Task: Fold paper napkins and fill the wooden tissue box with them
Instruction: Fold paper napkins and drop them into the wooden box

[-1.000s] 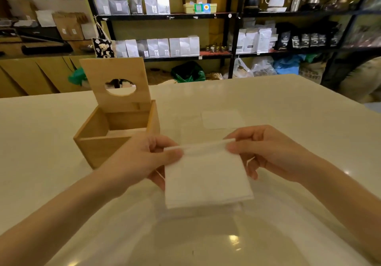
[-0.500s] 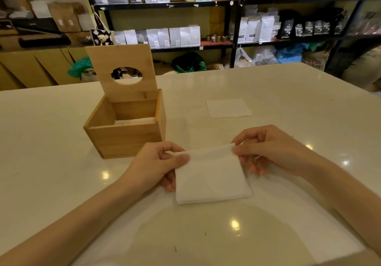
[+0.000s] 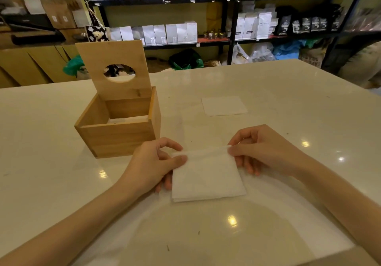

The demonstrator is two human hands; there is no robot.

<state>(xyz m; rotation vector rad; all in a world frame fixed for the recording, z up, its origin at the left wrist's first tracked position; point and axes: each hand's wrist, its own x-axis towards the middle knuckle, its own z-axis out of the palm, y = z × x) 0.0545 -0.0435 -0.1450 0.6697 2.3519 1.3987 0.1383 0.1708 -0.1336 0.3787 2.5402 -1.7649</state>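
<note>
A folded white paper napkin rests on the pale table in front of me. My left hand pinches its upper left corner, and my right hand pinches its upper right corner. The wooden tissue box stands to the left, just beyond my left hand. Its lid with a round hole stands upright at the back. White napkins lie low inside the box. Another napkin lies flat on the table farther back, to the right of the box.
The pale table stretches wide on all sides and ends at its far edge. Behind it stand black shelves with bags and packets. A wooden counter is at the back left.
The napkin has come down from in front of me onto the table, still pinched by both hands. My view has tilted, so the box and the far napkin sit lower in the frame.
</note>
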